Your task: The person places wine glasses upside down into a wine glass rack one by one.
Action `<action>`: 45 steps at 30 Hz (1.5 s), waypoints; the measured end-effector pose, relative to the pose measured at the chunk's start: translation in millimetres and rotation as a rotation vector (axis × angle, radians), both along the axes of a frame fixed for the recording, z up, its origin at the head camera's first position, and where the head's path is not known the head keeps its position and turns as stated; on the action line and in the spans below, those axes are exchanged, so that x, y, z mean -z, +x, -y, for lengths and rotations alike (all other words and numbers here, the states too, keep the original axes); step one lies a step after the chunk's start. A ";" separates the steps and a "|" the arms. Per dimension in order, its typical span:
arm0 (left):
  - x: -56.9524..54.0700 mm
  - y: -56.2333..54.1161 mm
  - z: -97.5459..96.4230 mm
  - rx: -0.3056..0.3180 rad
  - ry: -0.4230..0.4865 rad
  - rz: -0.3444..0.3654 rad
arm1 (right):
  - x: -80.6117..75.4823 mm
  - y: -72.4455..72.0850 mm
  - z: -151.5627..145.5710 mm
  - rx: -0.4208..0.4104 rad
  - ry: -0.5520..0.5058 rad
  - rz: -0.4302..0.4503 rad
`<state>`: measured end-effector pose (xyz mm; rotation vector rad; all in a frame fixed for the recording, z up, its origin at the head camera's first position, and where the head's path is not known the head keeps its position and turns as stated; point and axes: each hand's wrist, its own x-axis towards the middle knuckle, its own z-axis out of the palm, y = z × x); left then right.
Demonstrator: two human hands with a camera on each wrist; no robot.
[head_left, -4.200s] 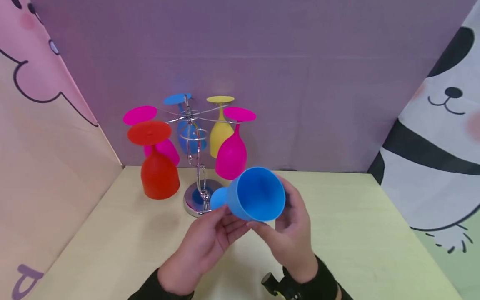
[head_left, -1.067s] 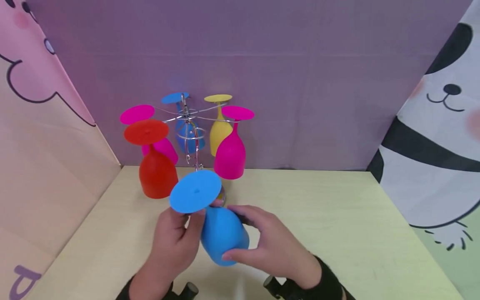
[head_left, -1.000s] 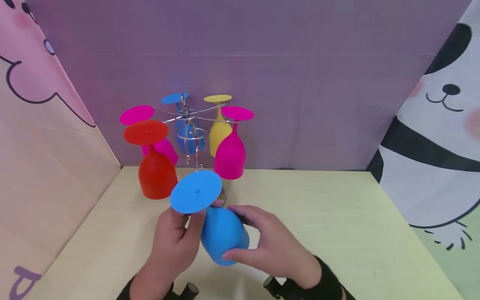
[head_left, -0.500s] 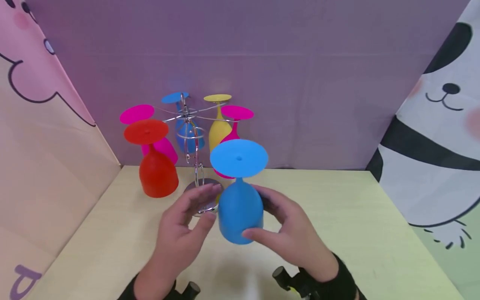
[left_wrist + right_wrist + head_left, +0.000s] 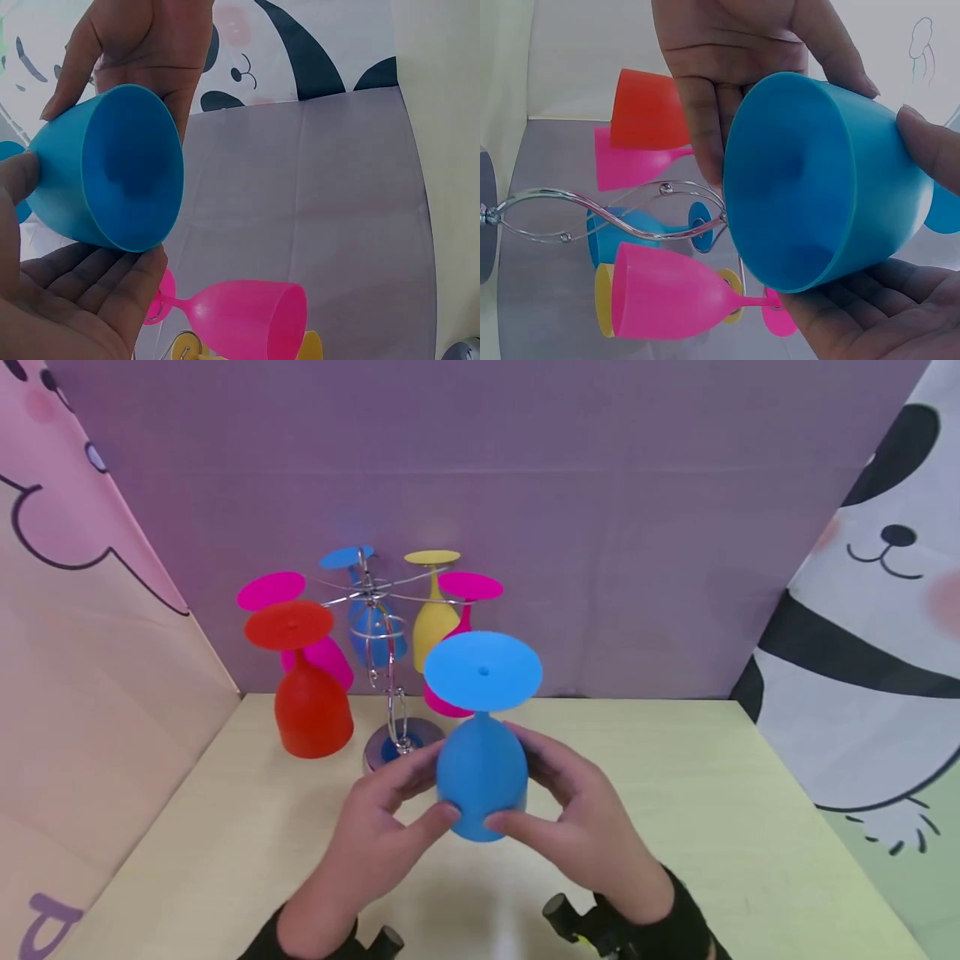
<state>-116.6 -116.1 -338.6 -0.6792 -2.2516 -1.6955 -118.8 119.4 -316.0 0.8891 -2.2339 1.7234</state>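
A blue plastic wine glass (image 5: 482, 777) hangs upside down in the head view, its round foot on top and its bowl between my two hands. My left hand (image 5: 390, 827) holds the bowl from the left, thumb on the near side and fingers behind. My right hand (image 5: 577, 822) grips it from the right in the same way. Both wrist views look into the hollow bowl, the left one showing the blue glass (image 5: 135, 169) with hands on opposite sides. Just behind it stands a chrome glass rack (image 5: 390, 693), its base partly covered by my left hand.
Upside-down glasses hang on the rack: a red one (image 5: 313, 710) front left, a pink one (image 5: 272, 591) behind it, a blue one (image 5: 375, 635) and a yellow one (image 5: 432, 627) at the back, another pink one (image 5: 471, 586) at right. The pale table (image 5: 675, 793) meets a purple backdrop (image 5: 637, 568).
The blue glass has turned from its side to upside down, then shifted right and up to stand upright on its rim axis. My left hand has moved from its stem to its bowl.
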 end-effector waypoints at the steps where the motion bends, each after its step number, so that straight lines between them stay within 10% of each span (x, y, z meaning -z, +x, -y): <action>1: 0.1 0.1 0.2 0.002 -0.001 0.002 | 0.2 0.3 1.0 0.003 0.002 0.003; 10: -1.3 -3.4 7.1 -0.044 -0.003 -0.035 | 5.1 -10.8 13.5 0.008 0.003 0.050; 33: 4.3 -12.0 10.8 -0.145 -0.054 0.124 | 22.7 -24.1 35.9 0.059 -0.041 0.101; 45: -7.0 -29.4 17.3 -0.182 -0.063 0.090 | 7.2 -47.4 50.2 0.101 0.019 0.095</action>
